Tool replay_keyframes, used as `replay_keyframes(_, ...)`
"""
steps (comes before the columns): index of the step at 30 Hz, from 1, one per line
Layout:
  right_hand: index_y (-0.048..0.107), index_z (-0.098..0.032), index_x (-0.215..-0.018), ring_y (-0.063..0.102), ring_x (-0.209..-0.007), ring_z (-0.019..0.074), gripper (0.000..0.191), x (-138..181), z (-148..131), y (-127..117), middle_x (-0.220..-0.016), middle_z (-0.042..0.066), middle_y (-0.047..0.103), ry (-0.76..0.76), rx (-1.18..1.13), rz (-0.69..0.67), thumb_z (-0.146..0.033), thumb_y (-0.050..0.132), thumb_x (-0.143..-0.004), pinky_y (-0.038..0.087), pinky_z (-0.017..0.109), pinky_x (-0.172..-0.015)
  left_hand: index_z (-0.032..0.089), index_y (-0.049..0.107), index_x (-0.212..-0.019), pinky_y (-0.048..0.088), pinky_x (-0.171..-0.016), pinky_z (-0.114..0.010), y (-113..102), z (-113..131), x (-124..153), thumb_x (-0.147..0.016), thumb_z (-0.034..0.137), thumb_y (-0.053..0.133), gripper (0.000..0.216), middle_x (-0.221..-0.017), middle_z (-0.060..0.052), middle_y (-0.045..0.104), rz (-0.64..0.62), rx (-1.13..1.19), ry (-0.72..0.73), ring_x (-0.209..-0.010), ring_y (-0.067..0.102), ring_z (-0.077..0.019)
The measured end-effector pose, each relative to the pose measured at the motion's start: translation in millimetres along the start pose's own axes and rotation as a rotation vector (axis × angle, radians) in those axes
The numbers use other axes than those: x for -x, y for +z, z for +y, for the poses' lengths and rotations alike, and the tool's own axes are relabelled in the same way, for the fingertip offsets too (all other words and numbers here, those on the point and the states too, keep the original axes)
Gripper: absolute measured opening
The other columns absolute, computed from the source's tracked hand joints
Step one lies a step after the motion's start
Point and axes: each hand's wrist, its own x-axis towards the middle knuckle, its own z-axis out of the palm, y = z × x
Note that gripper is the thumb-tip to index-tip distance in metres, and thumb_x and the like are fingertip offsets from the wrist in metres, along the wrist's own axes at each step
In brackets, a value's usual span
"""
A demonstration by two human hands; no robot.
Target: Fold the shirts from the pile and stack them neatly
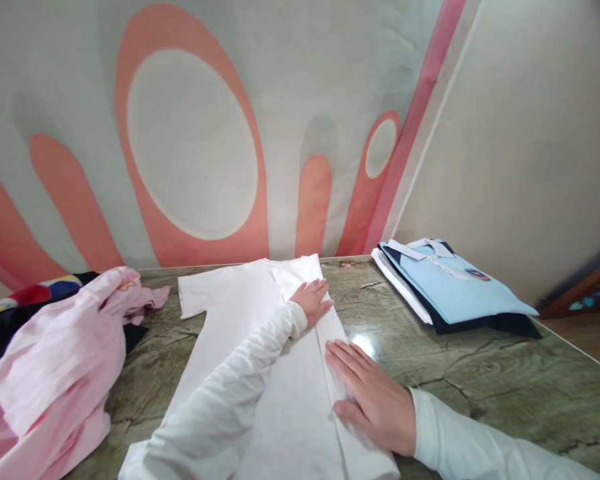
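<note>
A white T-shirt [240, 300] lies spread on the table, its sleeve at the left stretched out and its right side folded inward in a long strip. My left hand [311, 301] rests flat on the folded part near the shoulder, fingers extended. Lower down, my right hand [373, 393] lies on the folded strip by the right edge, its fingers stretched out and the thumb apart. Neither hand grips the cloth. My left forearm covers part of the shirt's middle, and its lower hem runs out of the picture.
Crumpled pink clothing [70, 353] lies at the left, over a dark garment with coloured patches [55, 288]. At the back right sits a stack of folded clothes, a light blue collared shirt [450, 280] on top. The wood-patterned table [480, 380] meets a patterned wall [280, 100] behind.
</note>
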Motion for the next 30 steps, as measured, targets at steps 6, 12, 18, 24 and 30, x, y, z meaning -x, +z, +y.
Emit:
replay_keyframes(6, 0.023, -0.008, -0.136, 0.01, -0.131, 0.0283, 0.069, 4.8, -5.8, 8.1, -0.143, 0.016, 0.015, 0.018, 0.032, -0.064, -0.048, 0.04, -0.083, 0.013, 0.047, -0.107, 0.019, 0.054, -0.114, 0.013, -0.102, -0.039, 3.7, -2.6, 6.9, -0.072, 0.044, 0.057, 0.049, -0.128, -0.013, 0.045, -0.047, -0.12, 0.02, -0.121, 0.036, -0.0278)
replay_keyframes(12, 0.022, -0.011, -0.137, 0.017, -0.129, 0.0287, 0.07, 5.5, -9.0, -5.7, -0.143, 0.014, 0.018, -0.005, 0.035, -0.087, -0.049, 0.043, -0.082, 0.02, 0.045, -0.105, 0.018, 0.047, -0.121, 0.014, -0.103, -0.042, 3.4, -4.1, 3.9, -0.074, 0.058, 0.048, 0.062, -0.131, -0.011, 0.041, -0.102, -0.341, -0.024, -0.124, 0.031, -0.0278)
replay_keyframes(18, 0.041, -0.014, -0.127, 0.034, -0.121, 0.0246, 0.047, -31.7, 22.4, -11.9, -0.13, 0.013, 0.042, -0.017, 0.065, 0.014, -0.037, 0.04, -0.086, 0.029, 0.042, -0.101, 0.016, 0.035, -0.129, 0.02, -0.102, -0.04, 0.4, 0.5, 6.6, -0.08, 0.062, 0.03, 0.067, -0.137, -0.008, 0.033, -0.202, -0.627, -0.058, -0.126, 0.025, -0.0249)
replay_keyframes(24, 0.032, -0.012, -0.133, 0.025, -0.127, 0.0219, 0.05, -69.6, 65.5, 8.4, -0.138, 0.013, 0.031, 0.018, 0.142, -0.009, -0.034, 0.033, -0.088, 0.019, 0.042, -0.105, 0.012, 0.035, -0.129, 0.024, -0.1, -0.037, 4.1, -3.0, 6.1, -0.089, 0.032, 0.023, 0.046, -0.138, -0.009, 0.031, -0.158, -0.726, -0.182, -0.124, 0.029, -0.0211)
replay_keyframes(30, 0.031, -0.011, -0.133, 0.024, -0.128, 0.0213, 0.05, -99.5, 103.3, 11.9, -0.139, 0.012, 0.03, 0.133, 0.185, 0.002, -0.034, 0.028, -0.089, 0.016, 0.043, -0.105, 0.011, 0.033, -0.13, 0.023, -0.101, -0.038, 5.5, -3.5, 6.3, -0.088, 0.032, 0.024, 0.048, -0.139, -0.009, 0.03, -0.18, -0.722, -0.191, -0.126, 0.027, -0.0213)
